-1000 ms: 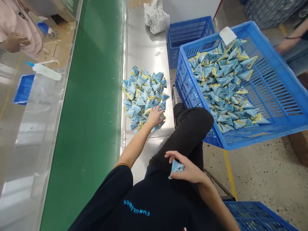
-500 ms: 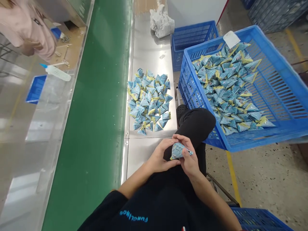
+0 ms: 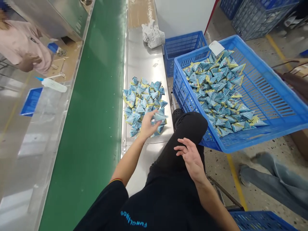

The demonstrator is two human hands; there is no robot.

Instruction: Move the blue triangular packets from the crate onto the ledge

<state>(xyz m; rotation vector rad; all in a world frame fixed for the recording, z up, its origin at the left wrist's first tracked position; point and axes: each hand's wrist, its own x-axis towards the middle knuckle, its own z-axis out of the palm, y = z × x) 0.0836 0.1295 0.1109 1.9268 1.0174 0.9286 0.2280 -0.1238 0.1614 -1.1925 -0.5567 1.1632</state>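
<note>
A small blue triangular foil packet [image 3: 159, 116] is pinched in the left hand [image 3: 147, 124] above the near edge of the heap of blue-and-yellow packets [image 3: 143, 103] on the steel table [image 3: 144, 61]; the right hand [image 3: 191, 158], fingers spread and empty, is held over the black-trousered knee [image 3: 190, 128], right of that heap

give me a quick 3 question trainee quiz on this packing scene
1. True or false: the right hand holds a packet.
2. Where does the left hand hover? A) over the green belt B) over the packet pile on the steel table C) inside the blue crate
3. What lies at the table's far end?

Key:
1. False, it is open and empty above the lap.
2. B, with one blurred packet at its fingertips.
3. A striped cloth.
</note>
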